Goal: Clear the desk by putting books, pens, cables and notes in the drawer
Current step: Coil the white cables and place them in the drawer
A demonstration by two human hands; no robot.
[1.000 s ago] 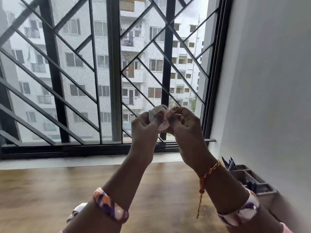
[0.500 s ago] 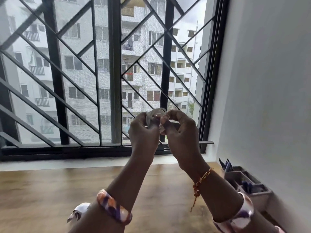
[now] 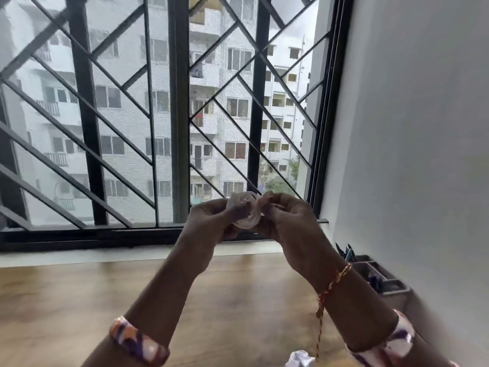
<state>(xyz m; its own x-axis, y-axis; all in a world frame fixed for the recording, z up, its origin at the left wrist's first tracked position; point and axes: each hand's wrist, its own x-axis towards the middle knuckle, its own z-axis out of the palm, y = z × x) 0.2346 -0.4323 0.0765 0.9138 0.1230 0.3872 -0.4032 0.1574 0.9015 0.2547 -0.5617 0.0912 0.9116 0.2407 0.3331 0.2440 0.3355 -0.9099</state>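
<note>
Above the wooden desk [image 3: 79, 300], before the barred window [image 3: 158, 115]: left hand [image 3: 211, 223] pinches a small whitish coil, likely a wound cable [image 3: 244, 210]; right hand [image 3: 288, 223] curls onto its other side. Advice: tuck the loose end, keep loops tight before stowing. Organiser [image 3: 381, 279] with pens [image 3: 346, 252] at right. Drawer unseen. No legible writing.

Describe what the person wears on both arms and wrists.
The left hand is bare, with a patterned orange, purple and white sleeve cuff on the forearm. The right hand is bare too; its wrist carries a thin red-and-yellow thread bracelet with a dangling end, above a matching patterned cuff.
</note>
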